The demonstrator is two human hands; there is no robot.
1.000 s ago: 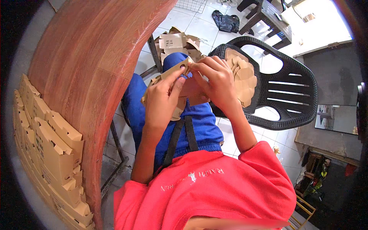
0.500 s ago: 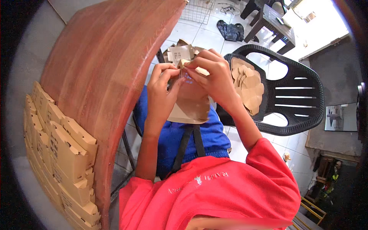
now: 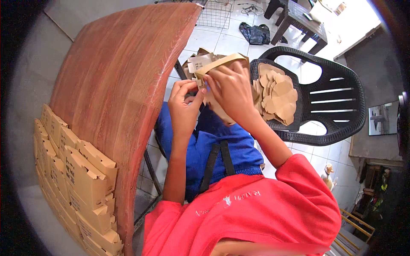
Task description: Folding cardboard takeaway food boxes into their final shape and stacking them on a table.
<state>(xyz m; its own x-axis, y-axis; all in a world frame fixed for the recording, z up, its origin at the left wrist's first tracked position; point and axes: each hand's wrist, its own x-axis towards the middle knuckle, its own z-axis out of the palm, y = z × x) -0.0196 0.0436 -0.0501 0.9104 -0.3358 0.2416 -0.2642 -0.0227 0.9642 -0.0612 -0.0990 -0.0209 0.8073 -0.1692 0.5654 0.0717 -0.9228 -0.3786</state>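
Over my lap I hold a partly folded brown cardboard box [image 3: 218,64], tilted, with one pale strip-like edge facing up. My left hand [image 3: 184,97] pinches its near-left corner between thumb and fingers. At the same corner, my right hand [image 3: 232,87] has bent fingers gripping the upper edge and covers much of the panel. Behind the box, more printed cardboard pieces [image 3: 200,62] lie in a loose heap, partly hidden by it. To the right, a pile of flat brown cardboard cutouts [image 3: 278,96] rests on a chair seat.
A reddish wood-look table [image 3: 119,59] stands on my left, with stacked folded boxes [image 3: 85,175] along its near end. The black armchair [image 3: 337,100] is close on my right. Farther off are a dark bag [image 3: 255,33], a wire rack [image 3: 213,15] and a small table [image 3: 299,21].
The box has turned and tipped in my hands, so its long edge now slants up to the right. My right hand has moved slightly down and rotated over the panel.
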